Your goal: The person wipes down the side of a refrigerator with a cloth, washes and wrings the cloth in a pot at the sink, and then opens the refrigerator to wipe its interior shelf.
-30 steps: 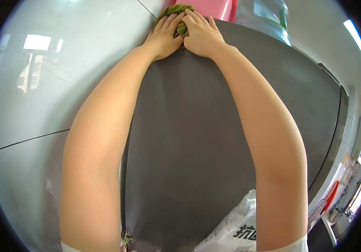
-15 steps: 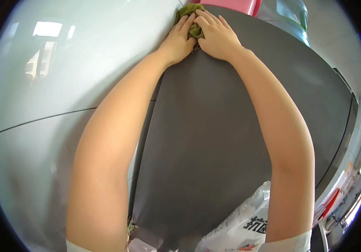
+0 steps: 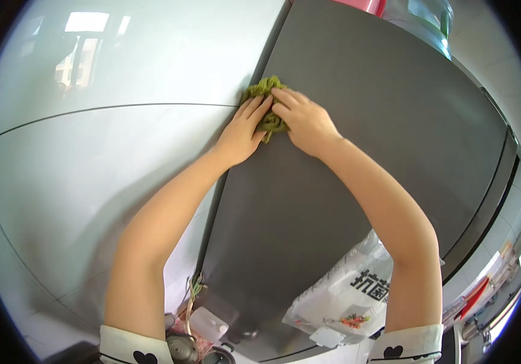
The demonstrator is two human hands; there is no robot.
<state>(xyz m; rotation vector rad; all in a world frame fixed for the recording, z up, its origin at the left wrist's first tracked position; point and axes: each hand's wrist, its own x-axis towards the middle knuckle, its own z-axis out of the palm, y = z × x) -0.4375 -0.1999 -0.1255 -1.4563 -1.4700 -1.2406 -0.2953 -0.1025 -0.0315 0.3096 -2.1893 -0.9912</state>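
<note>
A crumpled olive-green cloth [image 3: 270,122] is pressed against the left edge of a tall dark grey panel [image 3: 309,200], which looks like the side of a fridge. My left hand [image 3: 242,132] lies on the cloth's left side, fingers pointing up and the thumb against its lower edge. From the right, my right hand [image 3: 307,123] grips the same cloth with its fingers bent over it. The fingertips of both hands nearly meet, and part of the cloth is hidden beneath them.
White glossy wall tiles [image 3: 121,158] adjoin the panel on the left. A pink container [image 3: 362,5] and a clear plastic jug [image 3: 421,21] stand on top. A white printed bag [image 3: 339,297] hangs low on the panel. Pots [image 3: 183,347] and green stalks [image 3: 195,285] are below.
Both hands and the cloth have come down along the panel's left edge, from near its top to further below. My elbows are more bent, and more of the bag and pots shows.
</note>
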